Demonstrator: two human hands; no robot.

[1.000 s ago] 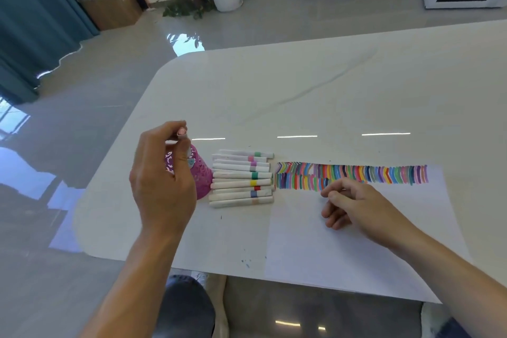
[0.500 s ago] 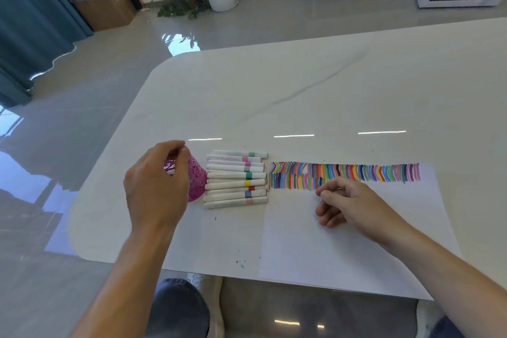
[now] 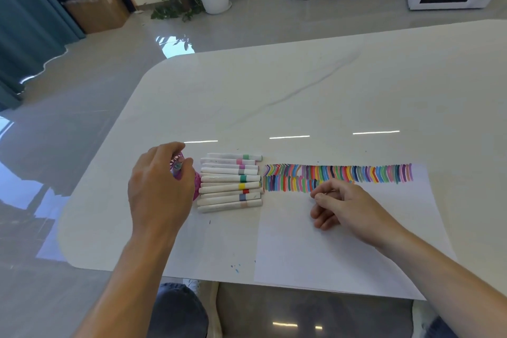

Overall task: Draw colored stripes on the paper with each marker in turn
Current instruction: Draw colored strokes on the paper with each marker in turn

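Reaching over the pink perforated plastic cup [image 3: 196, 186] at the left of the white marble-look desk [image 3: 301, 96], the left grip [image 3: 162, 186] has its fingers curled at the cup's rim. They seem to pinch a pale-capped marker [image 3: 177, 166] standing in the cup.

The right grip [image 3: 343, 203] rests loosely curled on the white paper sheet [image 3: 315, 250], and we see nothing held in it.

The row of white capped markers [image 3: 230, 182] lies flat between cup and paper, touching side by side. The band of coloured stripes [image 3: 337, 173] runs along the paper's far edge.

We judge the markers light, stiff, smooth and apt to roll. Take one mid-barrel with thumb and two fingers. Pull the cap off straight.

The paper is thin and slides easily, so keep the right grip flat on it.

The cup looks light and may tip, so lift markers out vertically.
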